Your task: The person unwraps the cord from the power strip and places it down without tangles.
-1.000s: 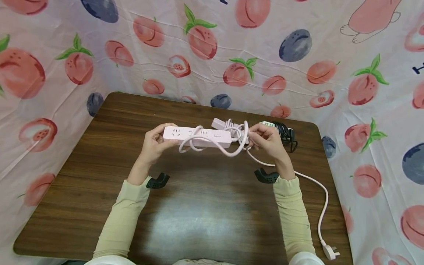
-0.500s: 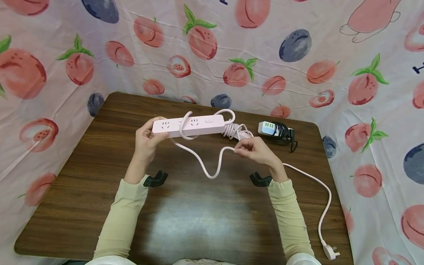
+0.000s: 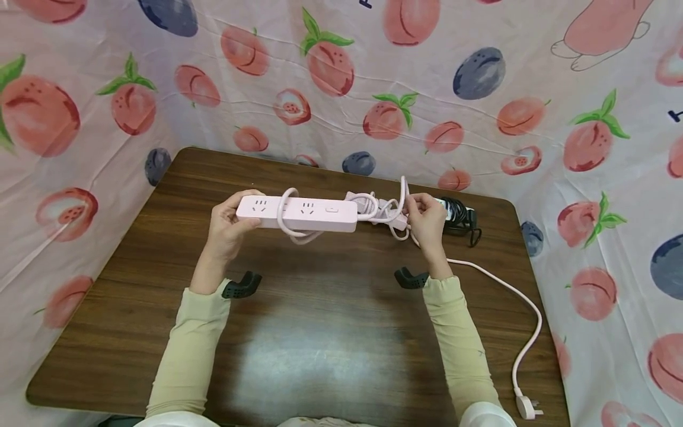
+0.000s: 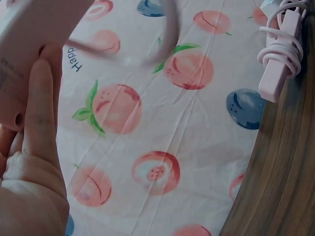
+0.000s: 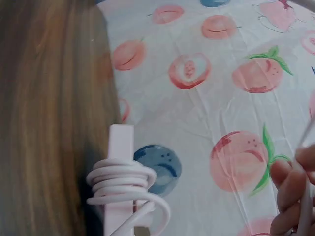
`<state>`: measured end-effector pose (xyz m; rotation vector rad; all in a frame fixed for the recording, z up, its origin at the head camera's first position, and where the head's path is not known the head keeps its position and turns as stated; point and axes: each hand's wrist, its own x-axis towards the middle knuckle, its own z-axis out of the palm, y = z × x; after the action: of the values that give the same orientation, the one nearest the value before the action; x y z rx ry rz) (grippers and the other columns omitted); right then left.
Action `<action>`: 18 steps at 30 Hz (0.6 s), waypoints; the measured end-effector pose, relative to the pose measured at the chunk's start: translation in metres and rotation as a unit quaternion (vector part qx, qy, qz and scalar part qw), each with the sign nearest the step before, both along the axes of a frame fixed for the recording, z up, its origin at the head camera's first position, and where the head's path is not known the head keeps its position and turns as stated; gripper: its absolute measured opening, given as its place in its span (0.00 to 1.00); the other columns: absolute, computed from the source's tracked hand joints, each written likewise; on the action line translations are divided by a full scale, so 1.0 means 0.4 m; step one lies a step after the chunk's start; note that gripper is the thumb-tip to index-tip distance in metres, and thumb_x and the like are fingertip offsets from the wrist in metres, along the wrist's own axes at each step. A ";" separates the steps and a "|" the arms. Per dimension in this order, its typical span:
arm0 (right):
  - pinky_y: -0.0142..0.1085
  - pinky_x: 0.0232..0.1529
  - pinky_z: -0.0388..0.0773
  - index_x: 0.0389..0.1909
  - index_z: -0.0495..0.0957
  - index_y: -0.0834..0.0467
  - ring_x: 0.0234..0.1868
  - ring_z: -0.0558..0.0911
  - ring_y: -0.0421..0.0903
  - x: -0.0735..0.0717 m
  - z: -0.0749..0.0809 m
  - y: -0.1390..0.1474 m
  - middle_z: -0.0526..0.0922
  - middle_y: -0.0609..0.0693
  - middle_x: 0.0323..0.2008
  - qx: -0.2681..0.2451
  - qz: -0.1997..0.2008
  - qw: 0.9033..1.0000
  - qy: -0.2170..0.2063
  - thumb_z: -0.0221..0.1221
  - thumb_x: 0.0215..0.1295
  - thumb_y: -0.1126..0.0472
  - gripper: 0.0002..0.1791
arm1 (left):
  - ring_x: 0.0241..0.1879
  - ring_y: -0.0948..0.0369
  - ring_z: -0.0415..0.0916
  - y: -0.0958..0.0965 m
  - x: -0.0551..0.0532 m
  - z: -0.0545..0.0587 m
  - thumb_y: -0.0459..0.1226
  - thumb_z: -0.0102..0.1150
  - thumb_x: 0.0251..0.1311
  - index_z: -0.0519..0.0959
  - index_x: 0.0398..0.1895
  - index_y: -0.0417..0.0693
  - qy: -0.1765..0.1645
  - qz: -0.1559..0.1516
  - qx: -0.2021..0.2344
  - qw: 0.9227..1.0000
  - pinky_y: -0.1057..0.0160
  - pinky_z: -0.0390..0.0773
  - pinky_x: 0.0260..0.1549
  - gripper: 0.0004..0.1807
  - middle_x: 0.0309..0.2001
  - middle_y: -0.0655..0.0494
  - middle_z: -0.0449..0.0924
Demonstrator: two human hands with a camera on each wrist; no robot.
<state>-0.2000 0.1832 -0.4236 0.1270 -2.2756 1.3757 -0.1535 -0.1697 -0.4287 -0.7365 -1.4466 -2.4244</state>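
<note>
Pink power strip up off the table, cord looping round it.

Left hand (image 3: 226, 222) grips the left end of the power strip (image 3: 297, 213); right hand (image 3: 425, 219) pinches the pink cord (image 3: 404, 193) at the far end, a loop standing up. The cord trails across the brown table (image 3: 320, 332) to its plug (image 3: 528, 407). A second pink strip (image 3: 373, 207) and a black-corded charger (image 3: 459, 214) lie behind.

A pink power strip (image 3: 296, 214) lies level, sockets up, its left end in the left grip (image 3: 226, 228). Its pink cord (image 3: 397, 201) loops round the strip's middle, then rises through the right grip (image 3: 425, 218).
</note>
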 end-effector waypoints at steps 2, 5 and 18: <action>0.20 0.11 0.63 0.28 0.79 0.72 0.09 0.68 0.29 -0.005 0.009 0.003 0.77 0.55 0.14 -0.037 -0.017 0.999 -0.001 0.55 0.61 0.71 0.08 | 0.39 0.63 0.76 -0.002 0.001 -0.001 0.24 0.64 0.49 0.79 0.45 0.41 0.005 -0.015 -0.011 1.000 0.72 0.78 0.33 0.18 0.40 0.52 0.80; 0.21 0.08 0.60 0.29 0.79 0.73 0.08 0.67 0.31 -0.011 0.020 0.011 0.73 0.46 0.11 -0.094 -0.031 0.995 -0.017 0.54 0.62 0.71 0.08 | 0.39 0.63 0.76 -0.005 0.004 -0.002 0.19 0.58 0.47 0.79 0.46 0.41 0.007 -0.037 -0.018 0.999 0.72 0.78 0.33 0.20 0.40 0.52 0.80; 0.23 0.12 0.66 0.20 0.76 0.58 0.08 0.68 0.35 -0.020 0.048 0.074 0.76 0.45 0.10 -0.346 -0.077 0.935 0.000 0.52 0.66 0.70 0.14 | 0.36 0.65 0.75 -0.025 0.009 -0.008 0.15 0.49 0.39 0.80 0.43 0.40 0.009 -0.063 -0.047 0.997 0.72 0.77 0.32 0.26 0.39 0.52 0.80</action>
<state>-0.2078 0.2129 -0.4044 -0.2756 -1.6291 1.9836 -0.1498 -0.1797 -0.4321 -0.8926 -1.5602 -2.4485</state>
